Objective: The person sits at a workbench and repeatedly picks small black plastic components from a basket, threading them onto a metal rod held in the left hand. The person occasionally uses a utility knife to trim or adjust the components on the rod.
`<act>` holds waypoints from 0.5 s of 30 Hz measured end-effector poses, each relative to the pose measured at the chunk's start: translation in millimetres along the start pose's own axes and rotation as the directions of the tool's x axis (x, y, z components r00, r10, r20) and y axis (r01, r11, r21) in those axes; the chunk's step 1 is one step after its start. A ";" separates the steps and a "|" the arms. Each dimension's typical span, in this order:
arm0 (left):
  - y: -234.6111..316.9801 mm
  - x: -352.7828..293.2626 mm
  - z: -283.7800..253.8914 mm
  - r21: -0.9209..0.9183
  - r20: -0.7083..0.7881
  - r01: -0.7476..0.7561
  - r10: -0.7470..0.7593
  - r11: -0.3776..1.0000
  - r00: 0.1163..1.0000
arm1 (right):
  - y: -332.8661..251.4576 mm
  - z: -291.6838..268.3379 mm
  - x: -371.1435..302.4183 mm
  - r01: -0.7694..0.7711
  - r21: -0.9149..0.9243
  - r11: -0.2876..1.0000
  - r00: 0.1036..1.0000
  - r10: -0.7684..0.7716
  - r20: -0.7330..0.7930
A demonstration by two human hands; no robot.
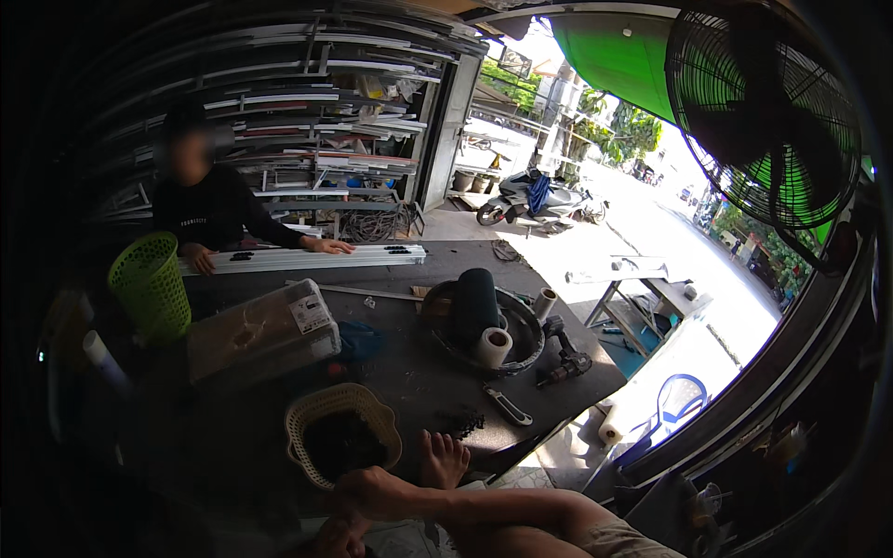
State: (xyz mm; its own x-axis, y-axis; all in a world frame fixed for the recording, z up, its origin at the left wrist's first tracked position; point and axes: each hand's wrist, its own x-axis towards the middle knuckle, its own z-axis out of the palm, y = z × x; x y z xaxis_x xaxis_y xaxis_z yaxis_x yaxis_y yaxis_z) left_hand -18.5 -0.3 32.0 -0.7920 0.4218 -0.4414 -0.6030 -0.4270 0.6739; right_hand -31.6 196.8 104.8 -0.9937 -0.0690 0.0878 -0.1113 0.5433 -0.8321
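Neither of my hands can be made out; only my crossed bare legs (pixel 512 507) and bare foot (pixel 445 458) show at the lower edge. A dim shape below the other foot could be toes or fingers. Beside my feet stands a tan plastic basket (pixel 296 420) with dark contents that I cannot make out. Small black pieces (pixel 463 425) lie on the dark table (pixel 419 386) near my toes, and a utility knife (pixel 508 406) rests just past them. Further right is a cordless drill (pixel 564 361).
Across the table a person in black rests both hands on long white profiles (pixel 326 261). A green basket (pixel 149 284), a clear plastic box (pixel 260 327) and a round black tray (pixel 532 358) with rolls stand on it. A large fan (pixel 772 121) hangs upper right; a motorbike (pixel 539 200) is outside.
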 end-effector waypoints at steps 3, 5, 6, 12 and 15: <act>0.3 -2.5 4.9 -0.036 0.000 -0.030 0.030 0.999 1.000 | 5.7 7.2 -7.9 -0.007 0.060 0.998 1.000 0.007 0.002; -2.9 -2.8 4.7 -0.024 -0.009 -0.036 0.036 0.999 0.999 | 10.7 8.9 -9.2 -0.025 0.074 0.997 1.000 0.025 0.005; -4.0 -1.9 3.3 -0.007 0.013 -0.041 0.041 0.999 0.999 | 12.4 9.8 -9.7 -0.059 0.081 0.995 0.998 0.057 0.028; -13.2 -2.6 0.1 -0.004 -0.019 -0.060 0.060 0.998 0.998 | 9.6 14.8 -13.2 -0.078 0.155 0.985 0.997 0.074 0.033; -16.6 -2.6 -1.3 0.008 -0.017 -0.073 0.073 0.997 0.997 | 5.2 15.9 -13.3 -0.069 0.198 0.978 0.998 0.065 0.024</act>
State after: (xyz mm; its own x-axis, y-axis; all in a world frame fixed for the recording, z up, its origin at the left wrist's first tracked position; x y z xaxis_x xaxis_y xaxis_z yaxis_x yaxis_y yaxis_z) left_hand -6.5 4.7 21.2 -0.8356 0.3756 -0.4009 -0.5426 -0.4504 0.7090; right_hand -18.8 187.2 90.6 -0.9984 -0.0534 0.0203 -0.0387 0.3704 -0.9281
